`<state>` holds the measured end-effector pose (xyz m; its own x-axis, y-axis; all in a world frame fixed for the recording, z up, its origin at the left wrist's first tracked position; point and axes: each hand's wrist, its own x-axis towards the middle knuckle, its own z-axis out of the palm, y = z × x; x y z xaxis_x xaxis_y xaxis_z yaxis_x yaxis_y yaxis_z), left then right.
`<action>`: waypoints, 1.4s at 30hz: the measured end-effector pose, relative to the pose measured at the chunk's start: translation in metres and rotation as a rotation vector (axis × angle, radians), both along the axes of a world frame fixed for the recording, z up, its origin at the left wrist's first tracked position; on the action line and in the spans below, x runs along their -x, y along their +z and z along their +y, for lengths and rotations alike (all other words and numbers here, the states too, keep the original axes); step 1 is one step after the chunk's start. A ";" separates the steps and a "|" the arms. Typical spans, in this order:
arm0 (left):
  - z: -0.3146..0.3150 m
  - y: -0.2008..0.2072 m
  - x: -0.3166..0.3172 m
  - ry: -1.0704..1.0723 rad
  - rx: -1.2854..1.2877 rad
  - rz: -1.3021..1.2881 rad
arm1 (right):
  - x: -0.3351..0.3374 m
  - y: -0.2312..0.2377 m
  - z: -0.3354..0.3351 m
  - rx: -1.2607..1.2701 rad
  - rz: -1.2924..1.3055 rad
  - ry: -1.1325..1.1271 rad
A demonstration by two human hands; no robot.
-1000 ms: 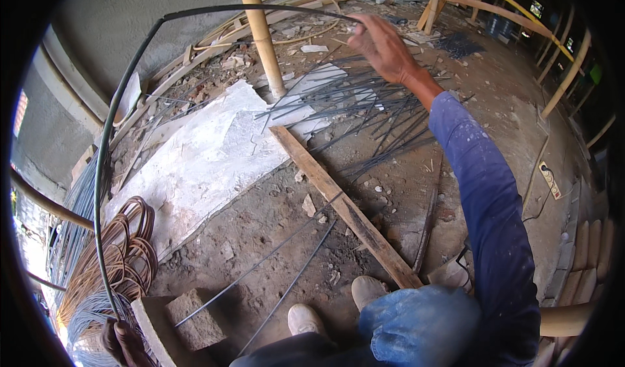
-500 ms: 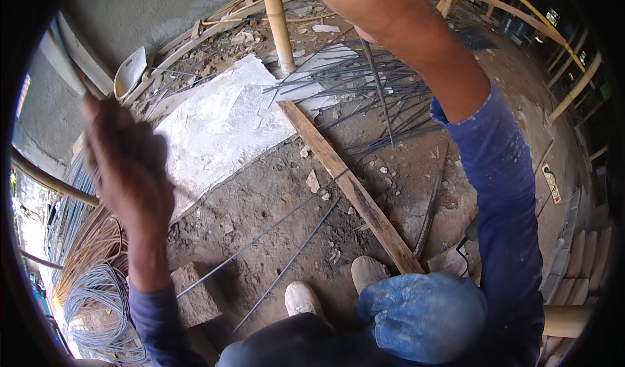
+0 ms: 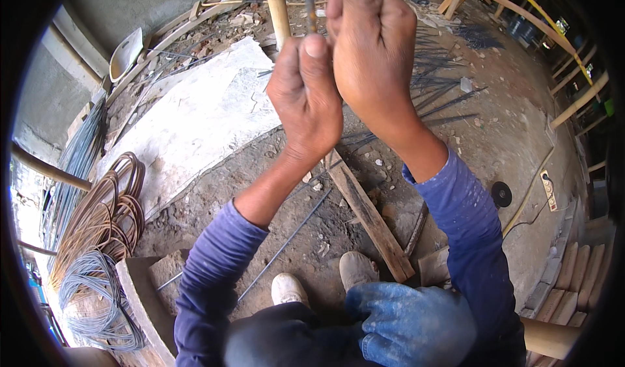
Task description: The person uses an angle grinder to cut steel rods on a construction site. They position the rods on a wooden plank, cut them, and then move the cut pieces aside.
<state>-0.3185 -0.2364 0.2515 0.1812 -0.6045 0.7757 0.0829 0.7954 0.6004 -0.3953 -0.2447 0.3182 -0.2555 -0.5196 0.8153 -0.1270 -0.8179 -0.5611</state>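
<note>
Both my hands are raised in front of me at the upper middle, side by side. My left hand (image 3: 303,100) is closed in a fist, thumb on top, round a thin dark metal rod (image 3: 310,6) that shows rusty spots and runs up past the top edge. Close against it, my right hand (image 3: 374,54) is closed too, its back toward me. Its curled fingers are beside the rod, and what they hold, if anything, is hidden. Below my hands a wooden plank (image 3: 371,217) lies slantwise on the dirt, with a thin steel bar (image 3: 286,243) left of it.
Coiled rusty rods (image 3: 124,198) and a coil of grey wire (image 3: 97,295) lie at left. A white sheet (image 3: 202,113) covers ground ahead, near a bamboo post (image 3: 277,9). A concrete block (image 3: 146,295), a power strip (image 3: 548,188), a black disc (image 3: 500,194) and stacked roof tiles (image 3: 566,276) lie around.
My left hand has swung from the far left to the middle and now grips a rod. My right hand has come down beside it; the dark rod under it no longer shows there.
</note>
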 end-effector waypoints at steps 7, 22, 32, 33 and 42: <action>-0.001 -0.004 0.017 -0.015 0.024 -0.043 | 0.030 -0.031 0.005 -0.082 0.036 -0.067; -0.020 -0.016 0.048 -0.222 -0.235 0.056 | 0.056 -0.017 0.014 -0.291 -0.122 0.052; -0.049 0.002 0.039 0.084 -0.003 -0.501 | 0.070 -0.037 -0.018 -0.324 -0.061 -0.049; -0.049 0.003 0.039 0.076 0.021 -0.522 | 0.072 -0.038 -0.018 -0.311 -0.041 -0.041; -0.036 0.027 0.026 -0.079 -0.025 -0.587 | 0.090 -0.027 -0.018 -0.473 -0.151 0.372</action>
<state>-0.3440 -0.2726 0.2782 -0.3204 -0.6184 0.7176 -0.2111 0.7851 0.5824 -0.4852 -0.2631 0.2909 -0.0821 -0.8923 0.4438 0.2280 -0.4503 -0.8633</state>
